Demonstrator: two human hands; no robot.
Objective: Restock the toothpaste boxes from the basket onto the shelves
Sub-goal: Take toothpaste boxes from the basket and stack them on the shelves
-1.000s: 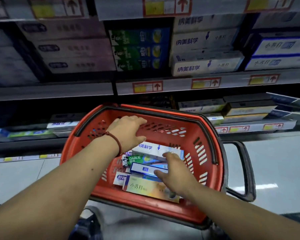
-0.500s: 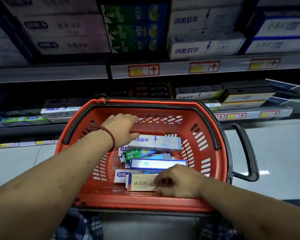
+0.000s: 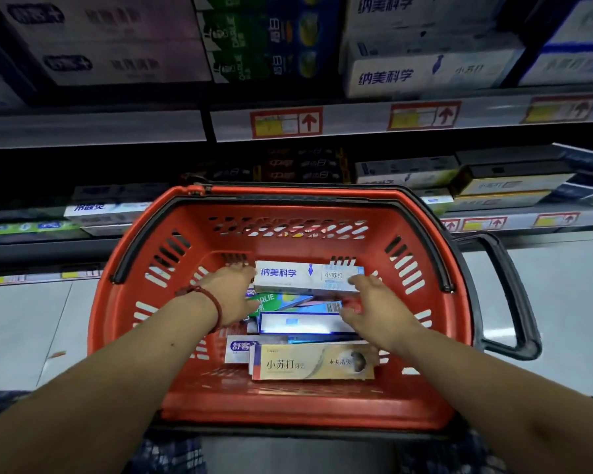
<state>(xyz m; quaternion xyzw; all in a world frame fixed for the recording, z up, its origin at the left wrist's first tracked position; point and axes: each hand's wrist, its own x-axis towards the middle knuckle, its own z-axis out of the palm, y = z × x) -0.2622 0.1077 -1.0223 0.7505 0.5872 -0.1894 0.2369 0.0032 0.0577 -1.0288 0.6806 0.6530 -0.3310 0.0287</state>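
While both arms reach down into the red basket, the left hand sits at 9 o'clock of the box pile, fingers fairly straight, tips touching the left end of the white toothpaste box, thumb spread low over the green box. It is not wrapped round anything, so it reads as relaxed and holding nothing. A red cord bracelet is on that wrist. The right hand is at 3 o'clock of the pile, fingers loosely extended, tips at the right end of the white toothpaste box, thumb low beside the blue box; it also grips nothing. The white toothpaste box lies flat at 12 o'clock of the pile, long side across the basket, resting on other boxes. The blue box is mid-pile and the gold box is at 6 o'clock, nearest the person. A white-and-blue box at 7 o'clock is partly under the gold box. The basket's black handle sticks out at 3 o'clock. The shelves stand at 12 o'clock beyond the basket, with price tags on the edge and stocked boxes above, blurred. Grey floor shows at 9 o'clock.
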